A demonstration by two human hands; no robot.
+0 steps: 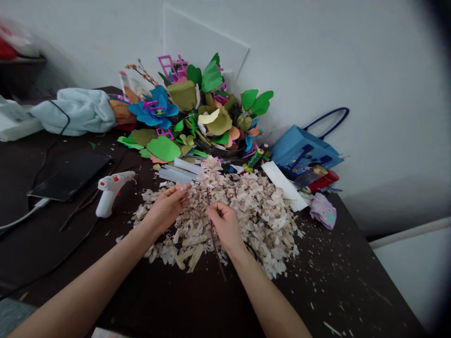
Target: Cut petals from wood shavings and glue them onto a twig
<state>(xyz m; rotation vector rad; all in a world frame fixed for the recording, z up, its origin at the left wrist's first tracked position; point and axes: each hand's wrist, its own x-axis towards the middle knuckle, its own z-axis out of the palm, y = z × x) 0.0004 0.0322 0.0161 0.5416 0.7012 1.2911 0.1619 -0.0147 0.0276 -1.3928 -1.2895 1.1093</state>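
My right hand point(225, 226) is pinching a thin dark twig point(213, 238) just below a cluster of pale paper-like blossoms point(210, 172) at its upper end. My left hand point(168, 207) reaches towards the cluster, its fingertips close to the twig; I cannot tell whether they grip anything. Under both hands spreads a large heap of pale, brown-flecked petal scraps point(257, 220). The twig's lower end extends past the heap's front edge.
A white hot glue gun point(110, 193) and several glue sticks point(175, 172) lie on the dark table point(317, 286), among scattered scraps. Behind stand colourful foam flowers point(197, 108), with a blue bag point(303, 150) to the right and a dark tablet point(68, 176) to the left.
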